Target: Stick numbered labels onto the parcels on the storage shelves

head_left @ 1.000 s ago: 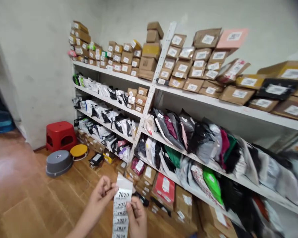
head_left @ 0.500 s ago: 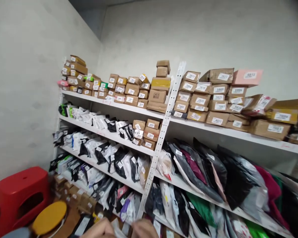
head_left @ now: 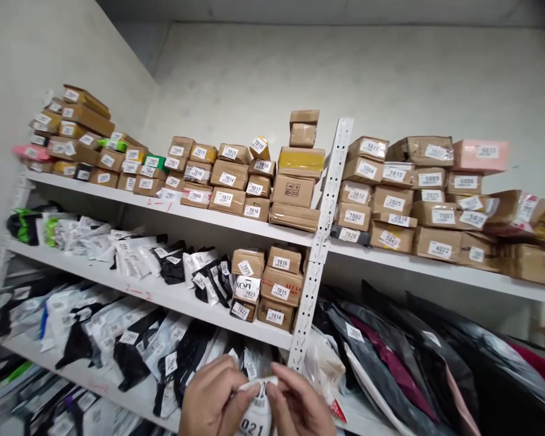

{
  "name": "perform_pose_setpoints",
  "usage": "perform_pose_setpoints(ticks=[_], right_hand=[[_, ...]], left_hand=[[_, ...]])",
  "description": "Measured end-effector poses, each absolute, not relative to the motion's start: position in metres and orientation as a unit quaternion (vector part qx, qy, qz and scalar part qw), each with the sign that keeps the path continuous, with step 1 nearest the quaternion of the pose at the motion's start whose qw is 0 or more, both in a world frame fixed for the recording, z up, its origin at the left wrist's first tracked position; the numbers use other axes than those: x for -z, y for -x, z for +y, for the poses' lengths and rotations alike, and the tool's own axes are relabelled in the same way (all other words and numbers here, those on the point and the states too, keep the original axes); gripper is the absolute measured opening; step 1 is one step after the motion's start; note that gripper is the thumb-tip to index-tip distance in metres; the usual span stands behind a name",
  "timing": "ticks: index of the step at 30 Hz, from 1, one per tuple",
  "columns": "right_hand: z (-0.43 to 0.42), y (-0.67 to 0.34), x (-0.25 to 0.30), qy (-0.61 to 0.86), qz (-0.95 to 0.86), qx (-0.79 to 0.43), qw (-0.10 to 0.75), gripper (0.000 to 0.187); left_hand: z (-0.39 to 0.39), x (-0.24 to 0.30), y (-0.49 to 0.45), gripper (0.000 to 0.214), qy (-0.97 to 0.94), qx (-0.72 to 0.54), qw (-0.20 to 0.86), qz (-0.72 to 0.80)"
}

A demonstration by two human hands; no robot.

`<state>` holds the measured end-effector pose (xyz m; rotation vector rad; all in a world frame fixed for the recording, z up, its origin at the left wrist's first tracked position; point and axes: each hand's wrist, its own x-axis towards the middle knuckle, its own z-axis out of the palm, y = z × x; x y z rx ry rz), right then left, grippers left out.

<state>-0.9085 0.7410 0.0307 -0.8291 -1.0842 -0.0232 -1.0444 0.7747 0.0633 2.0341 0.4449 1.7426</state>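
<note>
At the bottom middle, my left hand [head_left: 209, 396] and my right hand [head_left: 302, 404] are close together. Between them is a white strip of printed labels [head_left: 255, 419] with black digits, "021" readable on the lower one. Fingers and thumb of the left hand pinch the strip's upper left side. The right thumb and fingertips grip its upper right corner, where part of another number shows. The strip's lower end runs out of the picture.
A white metal shelf post [head_left: 320, 242] stands ahead. Labelled cardboard boxes [head_left: 227, 175] fill the top shelf [head_left: 254, 225]; more boxes [head_left: 279, 289] sit below. White and black bagged parcels [head_left: 131, 339] line the left shelves. Large dark bags [head_left: 390, 357] lean at right.
My view has moved closer to the shelves. Both hands have risen into view with the label strip between them. The red stool and yellow round seat at lower left have left the picture.
</note>
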Motion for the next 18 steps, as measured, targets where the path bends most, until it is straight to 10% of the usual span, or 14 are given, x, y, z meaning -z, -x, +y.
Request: perform_pose_setpoints(ticks=[8, 18], right_hand=[[0.814, 0.9, -0.106, 0.379, -0.56, 0.047, 0.735, 0.013], [0.898, 0.903, -0.203, 0.389, -0.551, 0.359, 0.645, 0.007]], left_hand=[[0.877, -0.107, 1.027, 0.015, -0.698, -0.643, 0.303, 0.082], [0.974, -0.204, 0.991, 0.055, -0.611, -0.568, 0.551, 0.01]])
